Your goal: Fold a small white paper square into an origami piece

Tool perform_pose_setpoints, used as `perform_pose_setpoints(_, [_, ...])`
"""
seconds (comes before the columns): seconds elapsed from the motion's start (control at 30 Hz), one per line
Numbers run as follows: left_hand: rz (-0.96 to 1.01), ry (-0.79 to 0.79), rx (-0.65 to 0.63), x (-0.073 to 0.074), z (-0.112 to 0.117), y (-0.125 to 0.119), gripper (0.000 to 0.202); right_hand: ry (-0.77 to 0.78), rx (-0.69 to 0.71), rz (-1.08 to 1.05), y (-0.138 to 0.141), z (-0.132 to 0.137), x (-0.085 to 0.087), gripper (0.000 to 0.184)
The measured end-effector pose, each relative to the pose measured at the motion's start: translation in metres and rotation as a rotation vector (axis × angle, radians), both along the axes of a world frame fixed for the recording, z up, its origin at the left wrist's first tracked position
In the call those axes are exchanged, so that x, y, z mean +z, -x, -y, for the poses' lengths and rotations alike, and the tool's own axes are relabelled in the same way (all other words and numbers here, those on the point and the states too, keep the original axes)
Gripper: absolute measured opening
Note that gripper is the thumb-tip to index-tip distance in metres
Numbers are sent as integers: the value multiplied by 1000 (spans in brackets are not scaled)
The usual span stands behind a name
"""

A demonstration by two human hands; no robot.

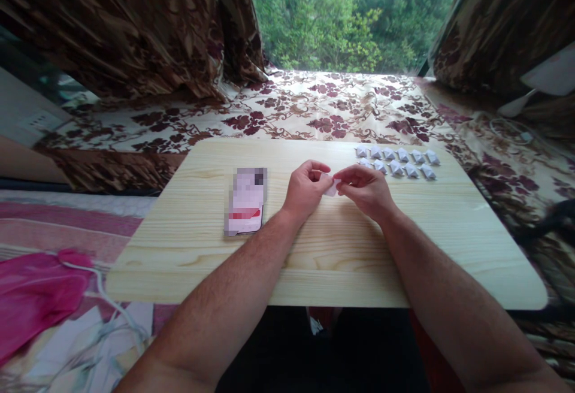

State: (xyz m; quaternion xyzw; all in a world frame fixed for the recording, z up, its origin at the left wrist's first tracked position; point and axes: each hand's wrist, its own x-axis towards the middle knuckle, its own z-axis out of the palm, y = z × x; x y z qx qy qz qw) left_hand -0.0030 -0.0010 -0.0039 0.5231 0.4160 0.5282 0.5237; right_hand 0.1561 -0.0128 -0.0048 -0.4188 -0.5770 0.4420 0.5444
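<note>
Between my two hands is a small piece of white paper (331, 187), held just above the wooden table (341, 255). My left hand (308, 184) pinches its left side with thumb and fingers. On the other side, the fingertips of my right hand (363, 186) close on its right edge. Beyond my right hand stand two rows of small folded white paper shapes (403, 155), each with a raised point; my right hand partly covers the nearer row. The exact folds of the held paper are too small to make out.
A phone (246, 201), partly pixelated, lies on the table left of my left forearm. Pink cloth (40, 291), a white cable (101, 282) and loose white papers (72, 336) are at the lower left. Flowered fabric (327, 105) covers the ledge beyond, below a window.
</note>
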Motion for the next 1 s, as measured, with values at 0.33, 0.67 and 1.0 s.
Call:
perform_pose_setpoints(0.33, [126, 115, 47, -1, -4, -1, 33, 24, 35, 10, 0, 1, -1, 23])
perform_pose_setpoints(0.67, [242, 275, -86, 3, -4, 1, 50, -25, -100, 13, -1, 0, 2, 24])
perform_pose_setpoints(1.0, [113, 221, -174, 3, -3, 2, 28, -58, -106, 5, 0, 0, -1, 23])
